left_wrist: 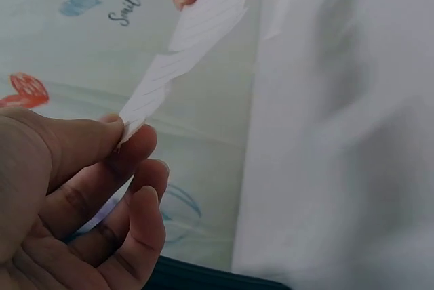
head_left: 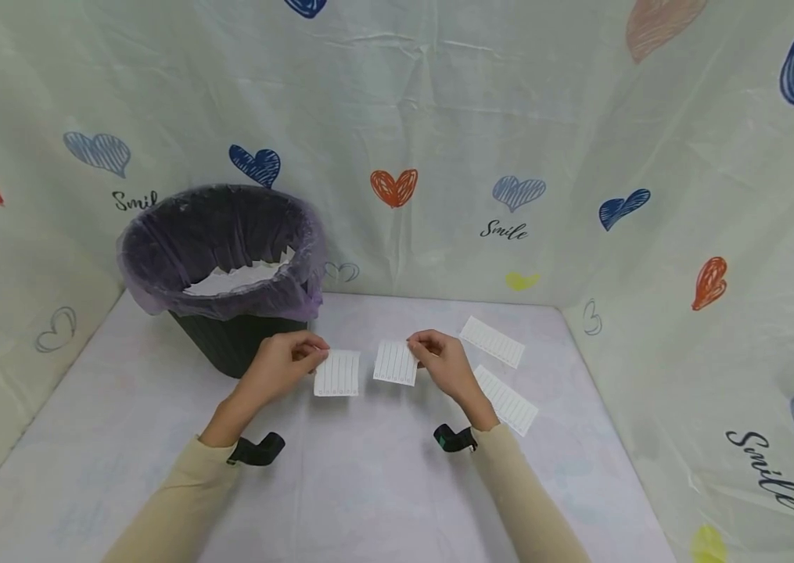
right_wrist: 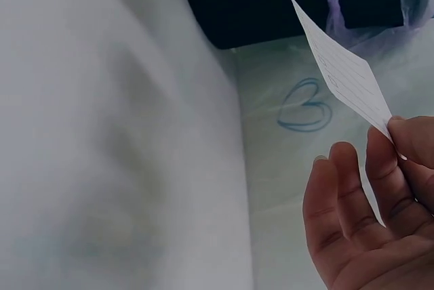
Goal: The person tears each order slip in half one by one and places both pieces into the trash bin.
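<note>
Between thumb and fingertips, my left hand (head_left: pixel 285 361) pinches a small lined piece of white paper (head_left: pixel 336 373) by its side. A similar lined piece of paper (head_left: pixel 395 363) is pinched at its right edge by my right hand (head_left: pixel 444 364). In the head view a narrow gap separates the two pieces, both held above the table. The left wrist view shows a rough edge on the left piece of paper (left_wrist: pixel 146 93). Seen from the right wrist, the right piece of paper (right_wrist: pixel 342 70) tilts up from the thumb and forefinger.
Two lined paper strips (head_left: pixel 492 342) (head_left: pixel 506 399) lie on the table (head_left: pixel 368 485) right of my right hand. Behind my left hand stands a dark bin (head_left: pixel 228 340) with a purple liner (head_left: pixel 305 250), white paper (head_left: pixel 238 279) inside. A heart-printed sheet (head_left: pixel 432 102) hangs behind.
</note>
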Action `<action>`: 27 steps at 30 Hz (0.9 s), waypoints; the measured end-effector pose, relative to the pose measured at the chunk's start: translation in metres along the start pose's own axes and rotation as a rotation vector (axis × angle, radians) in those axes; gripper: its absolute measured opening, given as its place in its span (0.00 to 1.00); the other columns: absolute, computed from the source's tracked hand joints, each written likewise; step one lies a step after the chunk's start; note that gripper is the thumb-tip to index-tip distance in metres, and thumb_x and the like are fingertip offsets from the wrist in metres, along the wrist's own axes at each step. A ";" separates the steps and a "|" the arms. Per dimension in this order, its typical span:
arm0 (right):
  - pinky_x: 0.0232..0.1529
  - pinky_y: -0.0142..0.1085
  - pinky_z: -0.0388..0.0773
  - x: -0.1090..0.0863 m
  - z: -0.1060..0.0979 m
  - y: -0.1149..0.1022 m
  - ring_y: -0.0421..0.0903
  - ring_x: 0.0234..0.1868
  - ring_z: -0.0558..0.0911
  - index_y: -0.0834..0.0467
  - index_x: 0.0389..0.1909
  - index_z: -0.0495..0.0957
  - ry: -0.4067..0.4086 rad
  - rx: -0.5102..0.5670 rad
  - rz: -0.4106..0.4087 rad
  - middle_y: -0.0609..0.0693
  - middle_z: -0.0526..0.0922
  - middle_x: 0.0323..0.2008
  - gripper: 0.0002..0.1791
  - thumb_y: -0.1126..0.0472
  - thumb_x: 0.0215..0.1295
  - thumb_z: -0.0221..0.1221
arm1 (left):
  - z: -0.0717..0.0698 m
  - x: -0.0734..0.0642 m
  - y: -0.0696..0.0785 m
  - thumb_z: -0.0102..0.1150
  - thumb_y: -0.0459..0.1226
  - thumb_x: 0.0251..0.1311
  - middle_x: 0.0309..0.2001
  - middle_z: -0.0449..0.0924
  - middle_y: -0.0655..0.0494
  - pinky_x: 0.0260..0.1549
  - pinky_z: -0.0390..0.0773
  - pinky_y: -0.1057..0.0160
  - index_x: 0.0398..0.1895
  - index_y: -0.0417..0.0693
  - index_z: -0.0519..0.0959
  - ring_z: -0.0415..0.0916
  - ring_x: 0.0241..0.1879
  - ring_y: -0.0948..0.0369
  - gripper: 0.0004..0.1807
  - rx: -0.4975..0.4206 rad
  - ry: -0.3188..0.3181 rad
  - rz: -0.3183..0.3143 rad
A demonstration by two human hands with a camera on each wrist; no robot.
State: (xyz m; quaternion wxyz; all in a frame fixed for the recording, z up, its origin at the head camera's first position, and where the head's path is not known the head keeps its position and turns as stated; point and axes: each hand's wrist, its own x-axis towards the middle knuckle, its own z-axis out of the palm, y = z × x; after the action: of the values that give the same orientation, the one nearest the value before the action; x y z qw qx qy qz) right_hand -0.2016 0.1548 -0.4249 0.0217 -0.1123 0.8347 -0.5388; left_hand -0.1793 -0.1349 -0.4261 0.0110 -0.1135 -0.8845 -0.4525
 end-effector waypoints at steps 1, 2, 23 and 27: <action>0.39 0.40 0.86 0.001 -0.001 -0.003 0.51 0.38 0.85 0.71 0.48 0.83 -0.002 -0.006 -0.006 0.63 0.86 0.40 0.11 0.66 0.75 0.58 | -0.002 0.000 0.003 0.67 0.33 0.66 0.33 0.87 0.50 0.25 0.75 0.67 0.44 0.40 0.86 0.78 0.28 0.61 0.07 0.008 0.001 0.006; 0.39 0.39 0.86 0.001 -0.003 -0.005 0.53 0.39 0.85 0.71 0.48 0.82 -0.003 -0.011 -0.012 0.63 0.86 0.40 0.11 0.66 0.75 0.58 | -0.003 -0.001 0.005 0.67 0.33 0.66 0.32 0.86 0.50 0.25 0.75 0.67 0.44 0.40 0.86 0.78 0.28 0.61 0.07 0.011 0.004 0.013; 0.38 0.31 0.83 0.028 -0.019 -0.036 0.54 0.40 0.84 0.70 0.48 0.83 0.044 -0.045 -0.123 0.65 0.85 0.41 0.11 0.66 0.75 0.58 | -0.038 -0.002 0.056 0.67 0.31 0.65 0.34 0.88 0.49 0.25 0.77 0.68 0.42 0.39 0.86 0.80 0.27 0.61 0.05 0.148 0.104 0.195; 0.38 0.31 0.82 0.037 -0.020 -0.031 0.54 0.41 0.83 0.69 0.49 0.82 0.051 -0.025 -0.148 0.64 0.85 0.43 0.12 0.63 0.76 0.59 | -0.048 -0.004 0.064 0.67 0.31 0.66 0.33 0.88 0.49 0.26 0.78 0.67 0.42 0.40 0.86 0.81 0.28 0.61 0.05 0.177 0.137 0.232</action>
State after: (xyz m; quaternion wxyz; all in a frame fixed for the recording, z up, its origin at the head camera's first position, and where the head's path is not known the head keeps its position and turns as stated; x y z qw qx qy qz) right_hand -0.2360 0.1527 -0.3857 -0.0407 -0.1600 0.8312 -0.5309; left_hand -0.1656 -0.1382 -0.3470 0.1336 -0.1821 -0.8990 -0.3751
